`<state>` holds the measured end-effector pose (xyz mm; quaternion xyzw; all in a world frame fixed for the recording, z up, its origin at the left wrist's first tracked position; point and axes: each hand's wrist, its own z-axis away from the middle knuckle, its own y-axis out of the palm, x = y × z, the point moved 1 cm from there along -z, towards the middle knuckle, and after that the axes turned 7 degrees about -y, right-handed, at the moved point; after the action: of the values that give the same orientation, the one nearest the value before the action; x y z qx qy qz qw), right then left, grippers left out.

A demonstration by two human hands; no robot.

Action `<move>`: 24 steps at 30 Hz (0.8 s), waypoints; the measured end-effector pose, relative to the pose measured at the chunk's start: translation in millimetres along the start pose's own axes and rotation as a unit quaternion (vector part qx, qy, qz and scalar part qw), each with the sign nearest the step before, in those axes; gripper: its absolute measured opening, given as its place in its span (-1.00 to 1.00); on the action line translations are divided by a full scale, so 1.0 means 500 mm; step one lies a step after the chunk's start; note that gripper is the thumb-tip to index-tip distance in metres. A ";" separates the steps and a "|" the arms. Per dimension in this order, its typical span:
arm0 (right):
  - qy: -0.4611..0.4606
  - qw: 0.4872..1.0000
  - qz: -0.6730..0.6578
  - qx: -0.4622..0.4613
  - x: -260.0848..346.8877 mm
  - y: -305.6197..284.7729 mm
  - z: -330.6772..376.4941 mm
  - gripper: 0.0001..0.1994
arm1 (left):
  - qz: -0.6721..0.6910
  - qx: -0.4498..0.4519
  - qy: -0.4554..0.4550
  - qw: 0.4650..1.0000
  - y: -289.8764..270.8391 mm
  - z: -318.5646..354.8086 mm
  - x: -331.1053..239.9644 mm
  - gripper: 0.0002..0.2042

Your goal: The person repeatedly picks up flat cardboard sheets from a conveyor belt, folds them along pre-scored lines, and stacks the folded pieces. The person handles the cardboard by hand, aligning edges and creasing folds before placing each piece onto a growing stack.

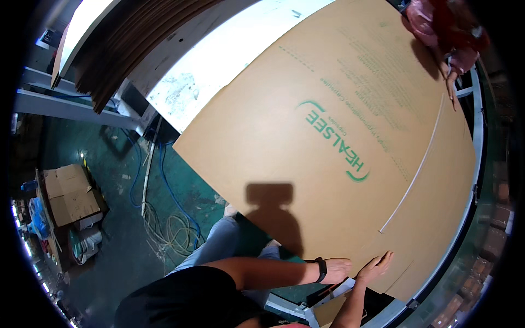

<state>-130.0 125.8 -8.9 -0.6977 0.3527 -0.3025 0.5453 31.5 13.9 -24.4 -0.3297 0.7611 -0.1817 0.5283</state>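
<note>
A very large brown cardboard sheet point(246, 142) with green print lies in front of me. My left hand point(336, 270), with a black band on its wrist, is at the near edge of the sheet; how its fingers are bent is hard to make out. Just right of it, my right hand point(375, 268) rests on the same edge with fingers stretched out over the cardboard. A long thin white strip point(415, 170) runs across the right part of the sheet. Near its far end is another person's hand point(451, 87).
A co-worker in red clothing point(445, 24) stands at the far right corner. Stacked cardboard sheets point(136, 41) are at the upper left, beside a white tabletop point(202, 71). Coiled hoses point(175, 235) lie on the green floor. An opened carton point(71, 191) stands farther left.
</note>
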 end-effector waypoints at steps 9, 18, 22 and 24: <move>-0.020 1.000 -0.008 -0.020 0.007 -0.009 0.013 -0.55 | 0.016 0.074 0.056 0.996 -0.042 -0.054 0.015 -0.91; -0.024 0.999 -0.026 -0.036 0.008 0.000 0.017 -0.57 | 0.038 0.117 0.080 0.989 -0.036 -0.092 0.040 -0.98; -0.021 0.998 -0.036 -0.044 0.007 0.002 0.016 -0.56 | 0.009 0.152 0.079 0.985 -0.019 -0.111 0.042 -0.98; -0.025 0.998 -0.036 -0.048 0.002 0.005 0.015 -0.56 | -0.018 0.174 0.091 0.980 -0.023 -0.116 0.042 -0.96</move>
<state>-123.8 128.8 -12.7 -0.7423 0.3281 -0.2873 0.5088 -23.5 -13.0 -9.9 -0.2282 0.7571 -0.3497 0.5024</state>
